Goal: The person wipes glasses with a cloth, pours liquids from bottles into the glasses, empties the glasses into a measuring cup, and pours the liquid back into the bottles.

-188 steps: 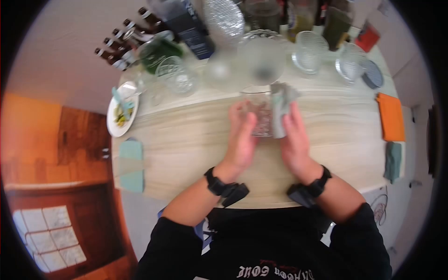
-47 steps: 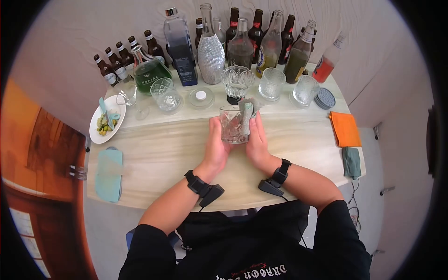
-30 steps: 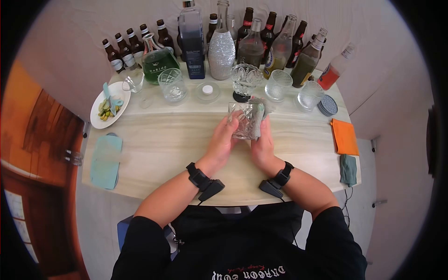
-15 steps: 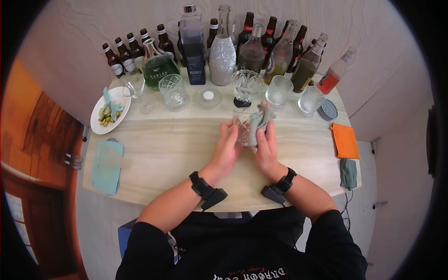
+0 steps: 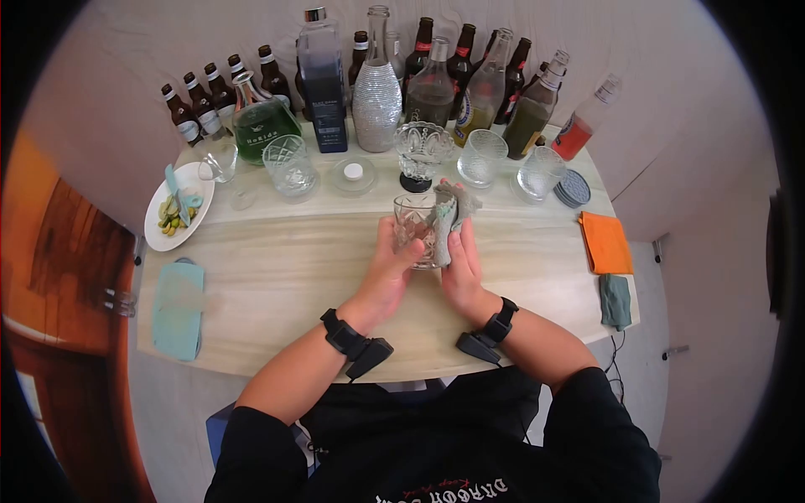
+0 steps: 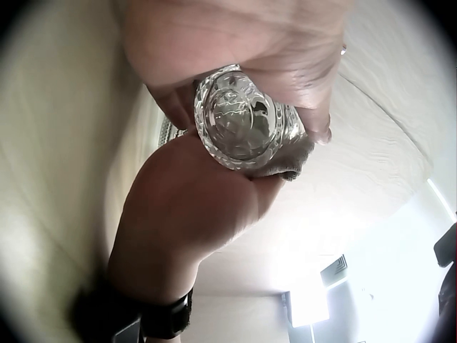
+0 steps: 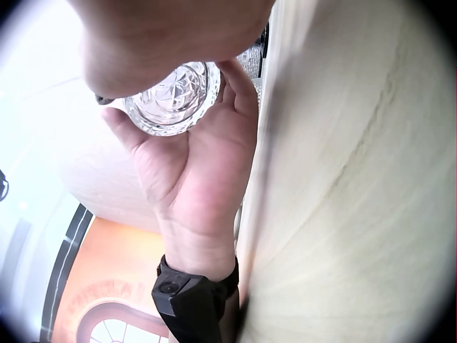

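A cut-glass tumbler (image 5: 412, 220) is held up between both hands over the table's middle. My left hand (image 5: 387, 272) grips it from the left, the thumb across its front. My right hand (image 5: 463, 272) pinches a folded grey-green cloth (image 5: 448, 226) against the tumbler's right side and rim, part of the cloth bunched above the rim. In the left wrist view the tumbler's round base (image 6: 239, 121) faces the camera, with the cloth's edge (image 6: 289, 161) beside it. From the right wrist, the left palm (image 7: 207, 168) shows cupped along the base.
Behind the hands stand a footed glass bowl (image 5: 422, 151), a glass lid (image 5: 353, 174), tumblers (image 5: 482, 159) and many bottles (image 5: 377, 101). A plate of food (image 5: 155, 226) and pale-blue cloth (image 5: 178, 310) lie left. Orange cloth (image 5: 605, 243), dark-green cloth (image 5: 615, 300) and coasters (image 5: 572, 189) lie right.
Both hands keep hold of the tumbler and cloth throughout. The tumbler tilts and turns slightly between the hands, and the left thumb shifts across its front. The head view sways a little.
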`<state>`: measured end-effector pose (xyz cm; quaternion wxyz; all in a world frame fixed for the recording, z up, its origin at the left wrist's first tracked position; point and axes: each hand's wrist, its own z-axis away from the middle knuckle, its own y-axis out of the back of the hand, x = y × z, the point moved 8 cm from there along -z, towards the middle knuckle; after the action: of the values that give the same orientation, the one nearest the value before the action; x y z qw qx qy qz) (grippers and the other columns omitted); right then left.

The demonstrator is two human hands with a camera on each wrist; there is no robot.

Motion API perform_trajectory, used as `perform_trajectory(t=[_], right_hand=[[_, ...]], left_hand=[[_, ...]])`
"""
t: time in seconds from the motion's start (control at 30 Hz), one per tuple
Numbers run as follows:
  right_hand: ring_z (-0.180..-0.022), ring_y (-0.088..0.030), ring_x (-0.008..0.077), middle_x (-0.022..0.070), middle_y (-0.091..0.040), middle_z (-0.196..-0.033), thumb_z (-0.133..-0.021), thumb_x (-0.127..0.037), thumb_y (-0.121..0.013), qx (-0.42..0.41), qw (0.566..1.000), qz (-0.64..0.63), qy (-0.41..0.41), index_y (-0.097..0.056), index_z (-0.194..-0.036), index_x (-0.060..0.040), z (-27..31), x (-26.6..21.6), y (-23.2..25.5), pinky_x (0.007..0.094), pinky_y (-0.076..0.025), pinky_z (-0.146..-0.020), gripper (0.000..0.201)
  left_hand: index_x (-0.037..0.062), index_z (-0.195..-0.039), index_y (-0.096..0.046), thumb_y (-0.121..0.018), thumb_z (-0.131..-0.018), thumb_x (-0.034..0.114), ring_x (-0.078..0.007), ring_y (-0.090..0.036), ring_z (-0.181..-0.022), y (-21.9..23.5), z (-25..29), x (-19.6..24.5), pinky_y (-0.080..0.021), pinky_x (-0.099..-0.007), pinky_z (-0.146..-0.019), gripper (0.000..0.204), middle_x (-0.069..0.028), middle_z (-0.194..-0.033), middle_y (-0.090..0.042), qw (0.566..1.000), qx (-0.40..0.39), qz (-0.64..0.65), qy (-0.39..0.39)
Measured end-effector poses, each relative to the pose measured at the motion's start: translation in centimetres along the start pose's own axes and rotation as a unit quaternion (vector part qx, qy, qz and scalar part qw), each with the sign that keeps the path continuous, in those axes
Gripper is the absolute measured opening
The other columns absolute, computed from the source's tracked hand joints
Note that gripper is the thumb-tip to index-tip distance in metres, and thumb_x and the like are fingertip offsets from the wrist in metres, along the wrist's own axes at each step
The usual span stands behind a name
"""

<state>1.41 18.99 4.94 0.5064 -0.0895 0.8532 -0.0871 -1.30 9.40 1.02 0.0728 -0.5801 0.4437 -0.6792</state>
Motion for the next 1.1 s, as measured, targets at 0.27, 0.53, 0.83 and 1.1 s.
perform_trajectory(t=[0.27,0.53,0.83,1.1], right_hand=[[-0.137,-0.043,0.0233,0.0097,-0.038,-0.154,-0.110,-0.036,-0.027,0.045,0.990,-0.103,-0.083,-0.028,-0.153,-0.0038,0.3,2.8,1.2,0.0390,-0.033,-0.115,0.054],[-0.124,-0.055,0.0219,0.0097,-0.059,-0.133,-0.110,-0.038,-0.031,0.075,0.966,-0.189,-0.157,-0.049,-0.139,-0.0021,0.7,4.3,1.4,0.0388,-0.041,-0.108,0.050],[-0.098,-0.059,0.0076,0.0018,-0.067,-0.109,-0.098,-0.003,-0.058,0.057,0.984,0.067,-0.153,-0.062,-0.122,-0.0005,2.4,2.2,3.9,0.0235,-0.048,-0.088,0.025],[-0.101,-0.065,0.0207,0.0113,-0.070,-0.108,-0.076,0.001,-0.069,-0.110,0.811,0.565,-0.105,-0.066,-0.111,-0.0023,0.0,-4.5,9.6,0.0313,-0.050,-0.090,0.035]], left_hand=[[0.0115,-0.128,-0.041,-0.084,-0.081,0.034,-0.0179,-0.047,-0.126,0.1,0.0,0.6,-0.038,-0.0377,-0.108,0.068,-0.0044,-0.130,-0.051,0.995,-0.016,-0.097,-0.028],[0.0075,-0.130,-0.049,-0.076,-0.087,0.043,-0.0160,-0.059,-0.112,0.5,-1.2,1.0,-0.047,-0.0342,-0.098,0.062,-0.0050,-0.122,-0.060,0.994,-0.028,-0.100,-0.018],[0.0075,-0.129,-0.054,-0.056,-0.098,0.047,-0.0200,-0.061,-0.112,3.1,-2.0,0.9,-0.048,-0.0395,-0.097,0.051,-0.0078,-0.123,-0.063,1.000,0.013,-0.004,0.007],[0.0073,-0.123,-0.049,-0.079,-0.081,0.018,-0.0176,-0.054,-0.116,1.7,-1.9,1.2,-0.044,-0.0371,-0.102,0.053,-0.0051,-0.120,-0.057,0.996,-0.047,-0.073,-0.032]])
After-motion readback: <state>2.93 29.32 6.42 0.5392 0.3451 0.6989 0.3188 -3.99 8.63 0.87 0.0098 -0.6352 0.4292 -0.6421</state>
